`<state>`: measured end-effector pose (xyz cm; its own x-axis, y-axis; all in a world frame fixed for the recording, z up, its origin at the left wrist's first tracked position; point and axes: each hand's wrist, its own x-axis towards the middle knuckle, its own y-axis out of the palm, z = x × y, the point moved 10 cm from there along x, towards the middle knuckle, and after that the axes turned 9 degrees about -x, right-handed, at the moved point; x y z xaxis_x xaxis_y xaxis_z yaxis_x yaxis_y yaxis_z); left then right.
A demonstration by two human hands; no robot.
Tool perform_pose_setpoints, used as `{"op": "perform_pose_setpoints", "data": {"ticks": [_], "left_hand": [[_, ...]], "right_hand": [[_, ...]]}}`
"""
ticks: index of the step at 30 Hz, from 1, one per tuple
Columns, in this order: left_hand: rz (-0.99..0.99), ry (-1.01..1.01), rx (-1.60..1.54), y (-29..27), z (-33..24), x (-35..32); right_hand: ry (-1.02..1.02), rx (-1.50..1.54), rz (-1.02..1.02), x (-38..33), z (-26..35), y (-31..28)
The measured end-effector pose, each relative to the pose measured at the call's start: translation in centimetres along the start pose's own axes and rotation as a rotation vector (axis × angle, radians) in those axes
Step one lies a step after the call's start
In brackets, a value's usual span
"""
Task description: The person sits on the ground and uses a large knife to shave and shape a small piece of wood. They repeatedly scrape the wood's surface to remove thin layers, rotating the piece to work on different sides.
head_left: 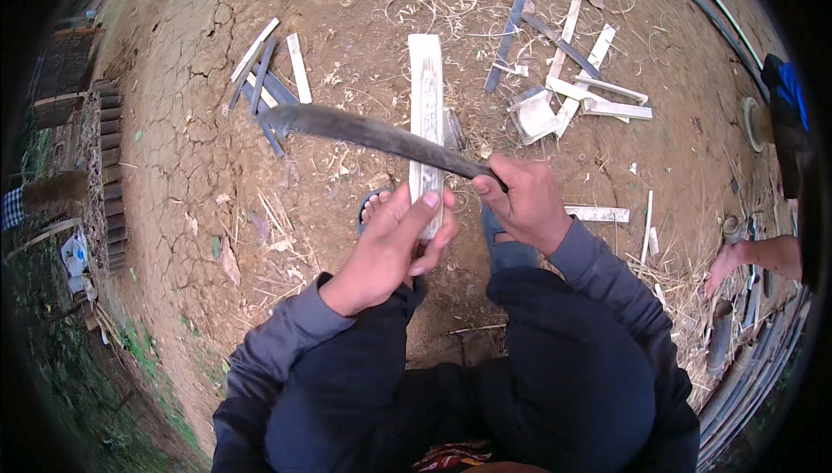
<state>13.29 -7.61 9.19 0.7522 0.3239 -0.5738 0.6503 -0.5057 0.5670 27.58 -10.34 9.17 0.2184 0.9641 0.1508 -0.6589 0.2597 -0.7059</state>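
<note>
My left hand is closed around the lower end of a pale split bamboo strip, thumb lying along its face. The strip stands roughly lengthwise away from me, between my knees. In my right hand I grip the handle of a long dark machete. Its blade points left and lies across the strip just above my left hand; whether it touches the strip I cannot tell. The handle is mostly hidden inside my right fist.
Split bamboo pieces lie on the dirt ground in a left pile and a right pile. Thin curled shavings are scattered at the far side. Another person's bare foot is at the right, near long bamboo poles.
</note>
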Motion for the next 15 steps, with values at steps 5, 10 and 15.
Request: {"op": "perform_pose_setpoints", "data": {"ticks": [5, 10, 15], "left_hand": [[-0.155, 0.181, 0.002, -2.3, -1.2, 1.3], [-0.188, 0.151, -0.03, -3.0, -0.5, 1.7], [-0.262, -0.032, 0.355, -4.6, 0.4, 1.6]], "right_hand": [[0.268, 0.496, 0.211, -1.0, 0.5, 3.4], [0.391, 0.752, 0.26, -1.0, 0.2, 4.8], [0.443, 0.702, 0.156, -1.0, -0.9, 3.7]]}}
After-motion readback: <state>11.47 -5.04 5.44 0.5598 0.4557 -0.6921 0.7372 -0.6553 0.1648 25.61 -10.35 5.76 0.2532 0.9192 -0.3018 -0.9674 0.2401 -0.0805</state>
